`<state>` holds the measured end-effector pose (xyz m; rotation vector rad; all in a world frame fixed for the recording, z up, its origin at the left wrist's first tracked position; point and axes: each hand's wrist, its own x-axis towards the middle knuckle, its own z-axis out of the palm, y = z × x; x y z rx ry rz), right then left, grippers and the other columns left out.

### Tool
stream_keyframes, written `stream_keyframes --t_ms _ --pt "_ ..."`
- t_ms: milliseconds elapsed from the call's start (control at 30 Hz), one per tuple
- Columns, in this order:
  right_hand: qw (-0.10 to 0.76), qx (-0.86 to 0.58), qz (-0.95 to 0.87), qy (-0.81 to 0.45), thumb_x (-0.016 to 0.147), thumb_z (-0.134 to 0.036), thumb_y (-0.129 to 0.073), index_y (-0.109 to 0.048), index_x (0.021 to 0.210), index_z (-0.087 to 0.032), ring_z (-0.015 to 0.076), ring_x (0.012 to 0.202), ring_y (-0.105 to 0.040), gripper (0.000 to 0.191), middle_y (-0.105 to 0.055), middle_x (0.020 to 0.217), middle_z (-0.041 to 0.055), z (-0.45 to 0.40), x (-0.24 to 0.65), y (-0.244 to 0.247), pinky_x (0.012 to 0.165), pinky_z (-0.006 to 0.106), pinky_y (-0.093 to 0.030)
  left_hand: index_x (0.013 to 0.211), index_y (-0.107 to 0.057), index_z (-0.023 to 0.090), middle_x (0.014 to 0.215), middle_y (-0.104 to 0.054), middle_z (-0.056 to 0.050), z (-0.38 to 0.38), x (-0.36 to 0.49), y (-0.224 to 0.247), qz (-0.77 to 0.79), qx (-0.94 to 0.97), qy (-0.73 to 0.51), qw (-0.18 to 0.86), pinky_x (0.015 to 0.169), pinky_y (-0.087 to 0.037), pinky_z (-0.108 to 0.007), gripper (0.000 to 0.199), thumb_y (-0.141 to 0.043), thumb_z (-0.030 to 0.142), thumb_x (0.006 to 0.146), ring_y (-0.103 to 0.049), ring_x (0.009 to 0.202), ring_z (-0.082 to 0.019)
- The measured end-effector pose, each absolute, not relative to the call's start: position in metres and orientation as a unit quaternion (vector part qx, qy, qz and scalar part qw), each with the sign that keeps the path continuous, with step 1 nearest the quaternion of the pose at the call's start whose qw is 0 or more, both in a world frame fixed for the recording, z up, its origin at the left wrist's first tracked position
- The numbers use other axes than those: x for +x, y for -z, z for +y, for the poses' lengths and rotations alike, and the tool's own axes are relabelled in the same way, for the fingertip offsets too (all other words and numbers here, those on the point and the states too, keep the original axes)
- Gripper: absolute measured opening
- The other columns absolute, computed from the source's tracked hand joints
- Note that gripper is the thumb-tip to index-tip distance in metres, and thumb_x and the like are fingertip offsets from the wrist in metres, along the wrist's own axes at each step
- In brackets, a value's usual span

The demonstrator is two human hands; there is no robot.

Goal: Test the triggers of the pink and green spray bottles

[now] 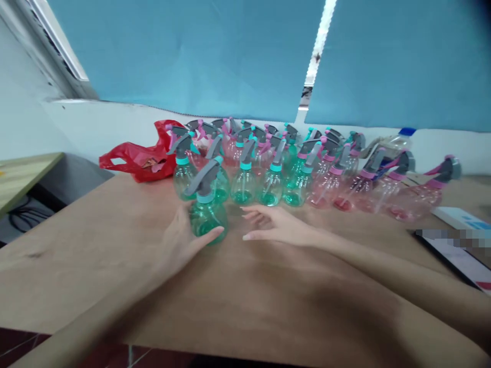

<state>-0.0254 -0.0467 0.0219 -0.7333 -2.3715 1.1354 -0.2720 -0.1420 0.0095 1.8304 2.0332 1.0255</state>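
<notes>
My left hand (187, 237) is wrapped round the body of a green see-through spray bottle (209, 217) with a grey trigger head, its thumb lying across the front. The bottle stands upright in front of the others, nozzle end tilted up to the right. To its right, my right hand (274, 225) hovers over the table with fingers apart and holds nothing. Nearest to its fingertips are two green spray bottles (243, 186) in the front row. Pink spray bottles (328, 186) continue that row to the right.
A red plastic bag (141, 158) lies at the back left of the wooden table (95, 255). More bottles crowd behind the front row, against the wall. At the right are a white box (464, 220) and a dark-edged flat tablet-like thing (452, 255).
</notes>
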Motion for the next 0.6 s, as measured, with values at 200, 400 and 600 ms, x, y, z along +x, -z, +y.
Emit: stream_keyframes --t_ms 200,400,600 --pt "0.251 -0.267 -0.857 -0.363 0.071 -0.053 -0.076 -0.039 0.144 -0.024 0.0312 0.130 -0.049 0.086 -0.048 0.145 0.0128 -0.055 0.034 -0.018 0.106 0.054 -0.042 0.135 -0.028 0.024 0.139 -0.046 -0.015 -0.124 -0.182 -0.018 0.668 0.663 -0.298 0.159 0.100 -0.044 -0.053 0.079 -0.063 0.064 0.076 -0.049 0.127 -0.037" --pt "0.327 -0.282 -0.816 -0.383 0.073 -0.046 -0.078 -0.035 0.142 -0.025 0.0318 0.130 -0.049 0.084 -0.048 0.143 0.0130 -0.063 0.086 -0.001 0.106 0.053 -0.042 0.137 -0.027 0.019 0.137 -0.047 -0.018 -0.100 -0.106 -0.019 0.632 0.693 -0.271 0.216 0.095 -0.046 -0.053 0.088 -0.065 0.065 0.073 -0.051 0.123 -0.037" --pt "0.389 -0.317 -0.788 -0.358 0.073 -0.039 -0.078 -0.035 0.138 -0.023 0.0311 0.125 -0.052 0.080 -0.050 0.139 0.0141 -0.060 0.116 0.017 0.100 0.051 -0.047 0.134 -0.030 0.019 0.133 -0.051 -0.017 -0.086 -0.064 -0.025 0.593 0.713 -0.252 0.277 0.094 -0.047 -0.053 0.087 -0.070 0.061 0.070 -0.053 0.120 -0.036"
